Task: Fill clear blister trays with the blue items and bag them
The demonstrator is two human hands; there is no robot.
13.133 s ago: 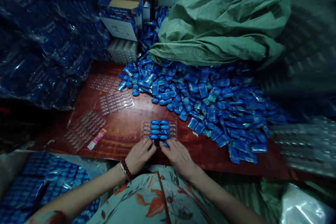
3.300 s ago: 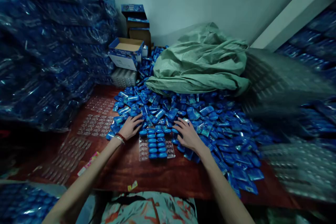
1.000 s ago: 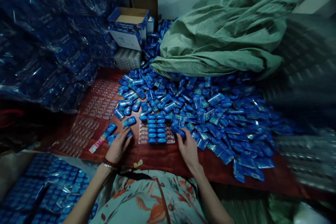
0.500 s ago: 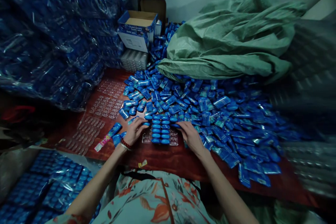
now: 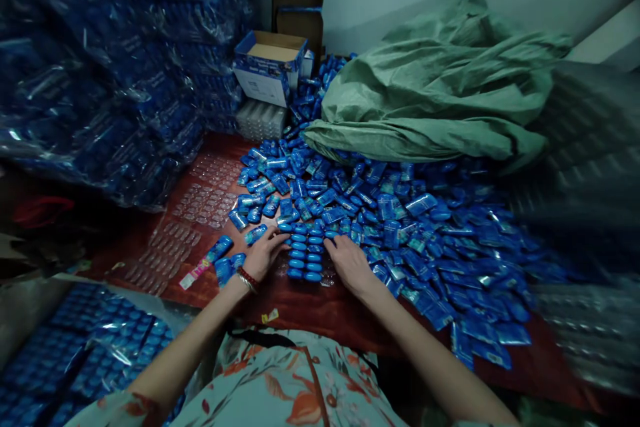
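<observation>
Two side-by-side columns of small glossy blue packets (image 5: 306,257) sit in a clear plastic blister tray (image 5: 327,273) before me. At the columns' left side is my left hand (image 5: 266,255), thumb and fingers closed around the end of a blue packet (image 5: 285,228). My right hand (image 5: 346,259) is on the opposite side, its fingertips closed at another blue packet (image 5: 331,235). The fingers partly hide both of these packets and the tray's sides. A large heap of loose blue packets (image 5: 390,207) spreads behind the tray and to the right.
Empty clear trays (image 5: 205,203) lie on the red tabletop (image 5: 280,297) at left. Behind stand an open blue-and-white box (image 5: 270,70) and wrapped blue stacks (image 5: 125,73). Green sheeting (image 5: 430,93) covers part of the heap. A bag of packed blue trays (image 5: 105,340) sits lower left.
Both hands have moved inward, bringing their packets from out at the sides up against the two columns. The view has tilted, so the background sits lower.
</observation>
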